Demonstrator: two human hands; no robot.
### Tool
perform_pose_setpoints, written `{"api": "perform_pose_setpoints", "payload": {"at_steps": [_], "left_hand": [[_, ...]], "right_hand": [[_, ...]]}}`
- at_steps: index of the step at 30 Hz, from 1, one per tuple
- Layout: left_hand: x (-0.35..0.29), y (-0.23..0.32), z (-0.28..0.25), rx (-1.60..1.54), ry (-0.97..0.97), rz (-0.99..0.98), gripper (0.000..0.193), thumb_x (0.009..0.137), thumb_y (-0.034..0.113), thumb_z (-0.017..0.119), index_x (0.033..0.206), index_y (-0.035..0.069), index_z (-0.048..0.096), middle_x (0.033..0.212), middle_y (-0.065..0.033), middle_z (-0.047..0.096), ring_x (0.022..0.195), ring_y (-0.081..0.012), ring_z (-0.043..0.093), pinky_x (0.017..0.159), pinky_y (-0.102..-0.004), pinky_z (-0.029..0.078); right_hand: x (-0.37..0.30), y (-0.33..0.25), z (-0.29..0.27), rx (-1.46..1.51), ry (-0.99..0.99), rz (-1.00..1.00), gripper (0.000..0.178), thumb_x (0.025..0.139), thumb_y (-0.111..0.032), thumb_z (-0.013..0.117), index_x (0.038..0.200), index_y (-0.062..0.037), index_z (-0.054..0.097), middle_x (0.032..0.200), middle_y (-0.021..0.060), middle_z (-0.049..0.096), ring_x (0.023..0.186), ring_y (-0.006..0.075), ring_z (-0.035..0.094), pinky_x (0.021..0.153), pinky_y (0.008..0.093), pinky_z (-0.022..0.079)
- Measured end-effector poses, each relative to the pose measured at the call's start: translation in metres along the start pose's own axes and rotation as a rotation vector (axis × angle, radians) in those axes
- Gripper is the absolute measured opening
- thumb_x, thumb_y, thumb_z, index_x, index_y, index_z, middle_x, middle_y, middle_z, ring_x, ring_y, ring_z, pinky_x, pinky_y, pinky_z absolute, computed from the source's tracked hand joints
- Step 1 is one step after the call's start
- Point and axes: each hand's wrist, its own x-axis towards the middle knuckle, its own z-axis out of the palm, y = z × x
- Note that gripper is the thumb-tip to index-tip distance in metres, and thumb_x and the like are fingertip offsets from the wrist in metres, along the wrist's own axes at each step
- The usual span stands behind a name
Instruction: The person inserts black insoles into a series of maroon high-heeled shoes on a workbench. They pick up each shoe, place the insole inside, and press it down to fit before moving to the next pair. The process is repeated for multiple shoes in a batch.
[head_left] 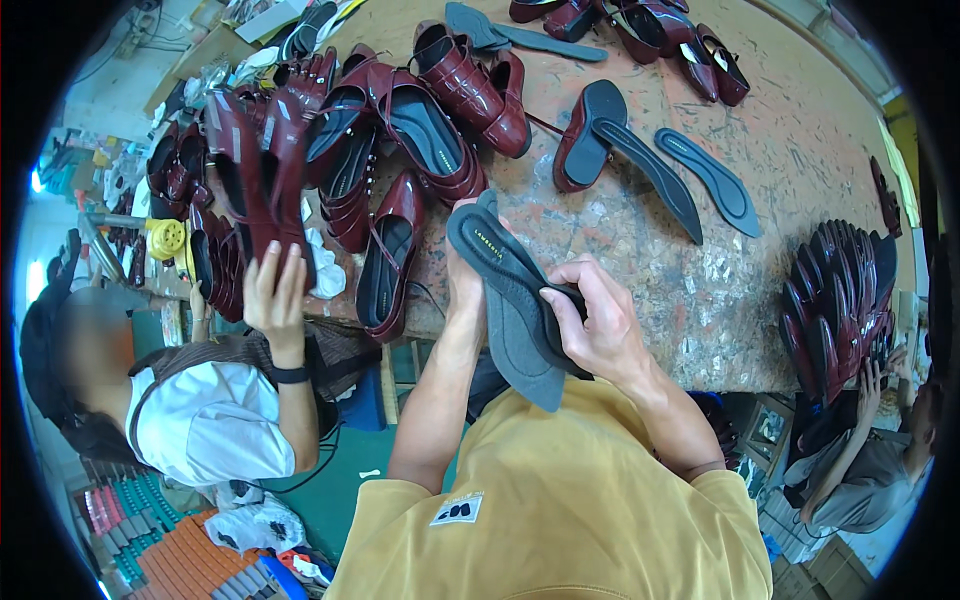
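Observation:
Dark grey shoe insoles [521, 345], at least two overlapping, are held up in front of my yellow shirt at the table's near edge. My left hand [464, 283] grips them from behind at the upper left, its fingers largely hidden. My right hand [604, 312] pinches the right edge of the stack between thumb and curled fingers. Just left of my left hand lies a dark red strapped shoe [392, 255] with a black insole inside. Beyond my hands, a loose insole [712, 182] lies flat, and another insole [650, 175] leans against an upturned shoe [580, 140].
Glossy dark red shoes [430, 125] crowd the worn table [640, 320] at left, with more shoes [650, 35] at the far edge. A stacked bunch of shoes [840, 300] stands at right. Co-workers sit on both sides; the left one's hand [277, 300] holds shoes.

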Motion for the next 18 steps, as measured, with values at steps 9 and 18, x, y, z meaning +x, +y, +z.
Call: {"api": "perform_pose_setpoints", "payload": {"at_steps": [9,18], "left_hand": [[0.001,-0.007,-0.004,0.346,0.057,0.257,0.020,0.110,0.025,0.058,0.115,0.007,0.064,0.091,-0.0039,0.068,0.077,-0.0170,0.070,0.072,-0.0339,0.062],[-0.011,0.009,0.028,0.397,0.098,0.215,0.007,0.106,0.006,0.061,0.112,0.007,0.061,0.094,-0.0006,0.068,0.082,-0.0092,0.065,0.074,-0.0255,0.054]], "right_hand": [[-0.002,0.004,0.000,-0.068,0.053,-0.092,0.025,0.088,0.013,0.076,0.108,0.0023,0.064,0.095,0.0184,0.068,0.082,0.0350,0.070,0.073,0.0394,0.056],[-0.005,0.003,-0.002,-0.094,0.073,-0.140,0.027,0.086,0.013,0.077,0.107,0.0015,0.064,0.095,0.0183,0.069,0.082,0.0357,0.070,0.072,0.0413,0.057]]}}
